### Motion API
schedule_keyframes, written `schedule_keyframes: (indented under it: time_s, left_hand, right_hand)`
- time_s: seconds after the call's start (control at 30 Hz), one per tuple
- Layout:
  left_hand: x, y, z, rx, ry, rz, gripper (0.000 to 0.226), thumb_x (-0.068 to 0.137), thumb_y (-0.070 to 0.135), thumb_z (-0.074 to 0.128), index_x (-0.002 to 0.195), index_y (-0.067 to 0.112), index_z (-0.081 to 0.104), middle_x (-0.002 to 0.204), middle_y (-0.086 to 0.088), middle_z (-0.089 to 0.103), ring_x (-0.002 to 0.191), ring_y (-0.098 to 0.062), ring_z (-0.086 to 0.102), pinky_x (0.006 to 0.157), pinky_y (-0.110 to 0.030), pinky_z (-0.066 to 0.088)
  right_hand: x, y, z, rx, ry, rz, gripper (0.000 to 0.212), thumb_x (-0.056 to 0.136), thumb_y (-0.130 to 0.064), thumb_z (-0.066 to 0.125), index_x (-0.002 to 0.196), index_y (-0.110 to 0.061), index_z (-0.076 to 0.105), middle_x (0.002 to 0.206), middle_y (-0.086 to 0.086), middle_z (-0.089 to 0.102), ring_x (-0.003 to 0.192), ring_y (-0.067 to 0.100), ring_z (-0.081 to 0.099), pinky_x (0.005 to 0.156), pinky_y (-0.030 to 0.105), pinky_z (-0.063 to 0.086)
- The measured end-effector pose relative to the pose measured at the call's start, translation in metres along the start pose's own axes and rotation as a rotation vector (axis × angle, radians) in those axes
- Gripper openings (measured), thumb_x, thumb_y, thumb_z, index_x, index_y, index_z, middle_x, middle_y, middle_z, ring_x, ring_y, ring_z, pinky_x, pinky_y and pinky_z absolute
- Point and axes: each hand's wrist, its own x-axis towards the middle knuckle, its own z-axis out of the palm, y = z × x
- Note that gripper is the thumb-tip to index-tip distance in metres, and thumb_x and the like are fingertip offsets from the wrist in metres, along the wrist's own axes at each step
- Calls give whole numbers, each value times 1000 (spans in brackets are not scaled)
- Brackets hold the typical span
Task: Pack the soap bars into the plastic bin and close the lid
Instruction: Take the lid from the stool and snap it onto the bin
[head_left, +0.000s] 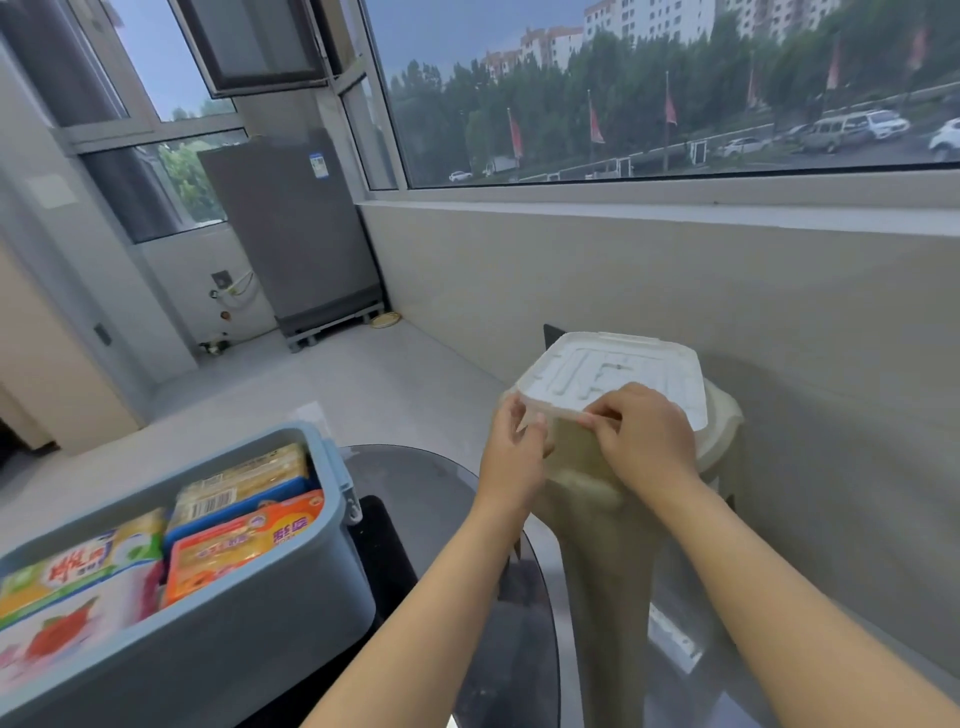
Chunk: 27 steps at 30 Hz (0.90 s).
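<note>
- At the near edge of the white lid (618, 371), the left hand (511, 457) pinches the lid's left front corner, thumb on top and fingers curled under the rim.
- Just beside it, the right hand (641, 436) grips the front edge of the same lid, fingers curled over the rim.
- Under the lid stands a beige plastic stool (613, 519), its seat carrying the lid, which lies flat with its ribbed face up.
- Between the stool and the person lies a round dark glass table (441, 499), over which both forearms reach.
- On the table's left side sits the blue-grey plastic bin (291, 603), open, with a latch on its right end.
- Inside the bin lie packaged soap bars (244, 540): an orange pack, a blue-edged pack with a barcode behind it, and white, green and red packs at the left.
- Farther off, a grey washing machine (296, 234) stands in the corner under the windows.
</note>
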Motion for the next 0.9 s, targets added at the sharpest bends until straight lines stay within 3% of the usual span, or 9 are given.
schedule_keyframes:
  time_s: [0.1,0.27,0.37,0.43,0.53,0.63,0.77,0.9]
  left_hand:
    - [-6,23,-5,-227,-40,-68,53,98,29,45,146,21,26,137,-3,45,121,-21,53,92,-33,52]
    - [-25,63,-21,-334,-97,-25,61,94,46,44,147,20,27,141,-12,48,125,-27,53,101,-45,47]
    - [-43,81,-39,-280,-57,63,56,95,44,44,146,28,27,138,-9,52,123,-24,55,97,-40,51]
    - [-56,91,-56,-225,-4,119,58,94,43,45,147,30,25,137,-5,52,120,-21,56,91,-33,54]
    - [-77,107,-83,-195,77,214,59,92,43,48,146,32,28,134,0,55,118,-17,58,93,-34,53]
    - [-97,120,-108,-148,159,307,59,89,44,52,144,34,30,131,2,59,115,-14,60,97,-39,51]
    - [-121,132,-144,-69,282,409,71,75,53,58,140,36,36,127,1,63,109,-6,63,89,-28,53]
    - [-138,132,-192,0,392,426,46,86,43,57,130,38,45,120,11,65,107,-2,63,96,-31,49]
  right_hand:
    - [-10,-33,-10,117,173,-72,14,83,-25,64,77,-13,69,84,0,67,84,21,57,77,38,44]
    - [-28,-82,-21,424,287,-89,12,86,-24,62,82,-14,67,80,-6,61,82,16,55,79,36,45]
    - [-38,-107,-25,597,230,-92,8,86,-29,59,79,-27,61,78,-16,56,83,15,56,76,35,49]
    - [-45,-123,-25,681,159,-114,12,87,-30,59,76,-35,56,81,-10,60,86,16,58,77,37,51]
    - [-57,-150,-22,828,52,-125,4,85,-29,62,82,-30,60,88,2,65,86,18,62,78,38,53]
    - [-67,-178,-18,908,-4,-180,6,83,-32,65,84,-28,61,83,-1,66,78,13,63,70,25,53]
    - [-78,-214,-13,1065,-38,-237,10,82,-34,63,86,-25,61,77,-6,68,70,9,64,63,20,53]
    - [-86,-237,1,1204,-57,-191,14,82,-38,60,88,-24,61,75,-10,67,67,3,62,57,15,50]
